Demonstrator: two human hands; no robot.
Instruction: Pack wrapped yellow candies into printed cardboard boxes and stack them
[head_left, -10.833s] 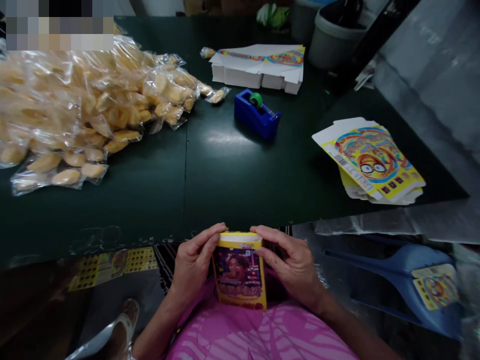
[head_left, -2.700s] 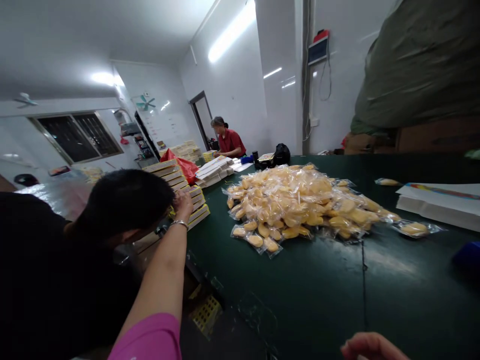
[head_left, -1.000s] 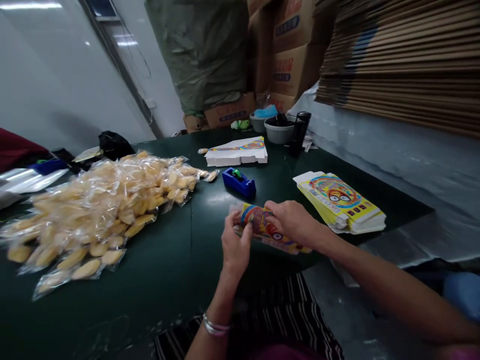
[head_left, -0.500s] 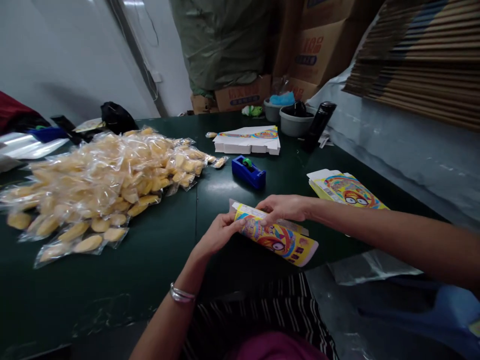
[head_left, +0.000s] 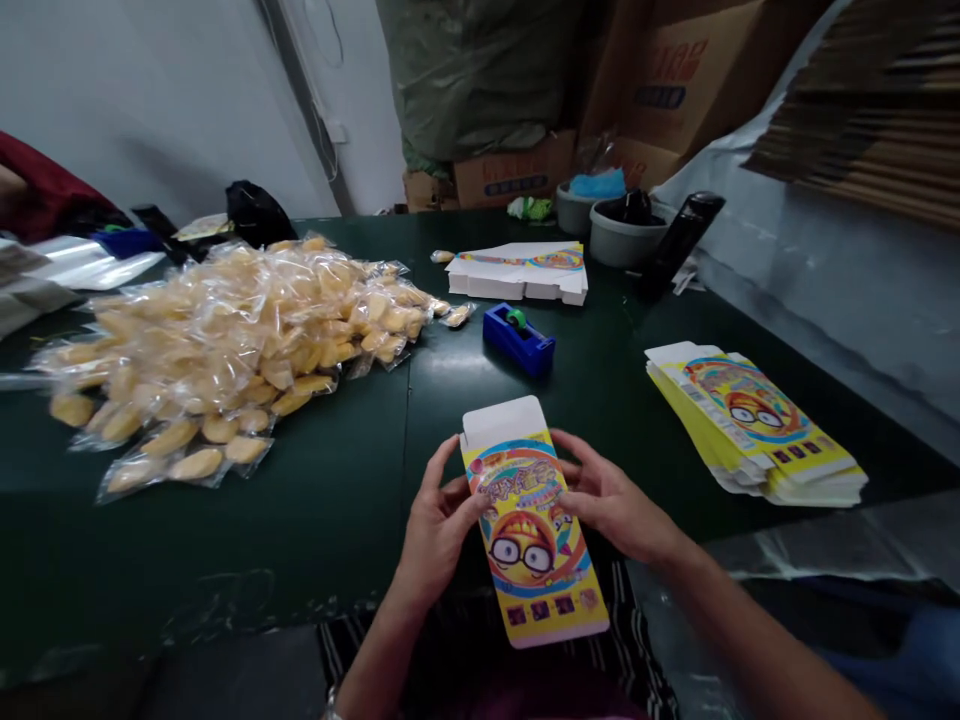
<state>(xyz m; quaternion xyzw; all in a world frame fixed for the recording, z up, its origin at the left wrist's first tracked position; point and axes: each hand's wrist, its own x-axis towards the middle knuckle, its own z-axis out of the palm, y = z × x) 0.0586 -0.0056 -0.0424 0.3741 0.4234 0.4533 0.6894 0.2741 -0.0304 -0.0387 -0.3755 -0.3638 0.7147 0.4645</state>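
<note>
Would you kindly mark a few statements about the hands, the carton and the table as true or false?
1. Both hands, left hand and right hand, hold one flat carton. True.
2. The tape dispenser is red. False: it is blue.
3. The stack of flat cartons lies right of the hands. True.
4. The pile of snack packets sits in a grey tub. False: it lies loose on the green table.

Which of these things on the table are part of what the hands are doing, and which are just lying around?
In hand:
- flat yellow printed carton, held by left hand and right hand
- stack of matching flat cartons

Lying about:
- blue tape dispenser
- grey tubs
- black bag
</note>
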